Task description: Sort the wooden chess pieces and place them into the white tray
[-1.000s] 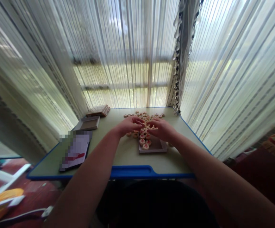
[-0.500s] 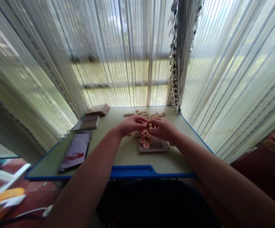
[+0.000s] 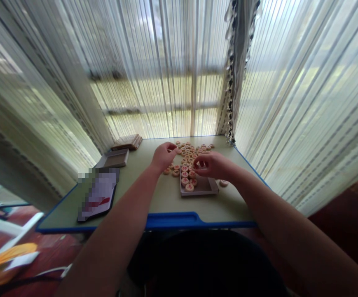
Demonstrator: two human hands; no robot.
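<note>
My left hand (image 3: 165, 156) is at the left edge of a loose pile of round wooden xiangqi pieces (image 3: 188, 155). Its fingers are bent and apart, with the tips beside a piece on that edge. Over the back of a shallow, light-coloured box (image 3: 206, 192) is my right hand (image 3: 212, 165). Its fingers are curled together and hide whatever is between them. Several xiangqi pieces with red characters (image 3: 189, 187) lie flat along the left side of this box. A few more pieces (image 3: 175, 173) rest on the table left of the box.
A single piece (image 3: 223, 182) lies right of the box. On the table's left are a second shallow box (image 3: 126, 159), a tablet-like device (image 3: 100, 194) and a folded brown-and-cream item (image 3: 127, 142). The table has a blue edge (image 3: 172, 220); sheer curtains (image 3: 166, 82) hang behind it.
My hands were together above the box. The left has moved left and away to the pile's edge, while the right stays over the box. More of the pile shows between them.
</note>
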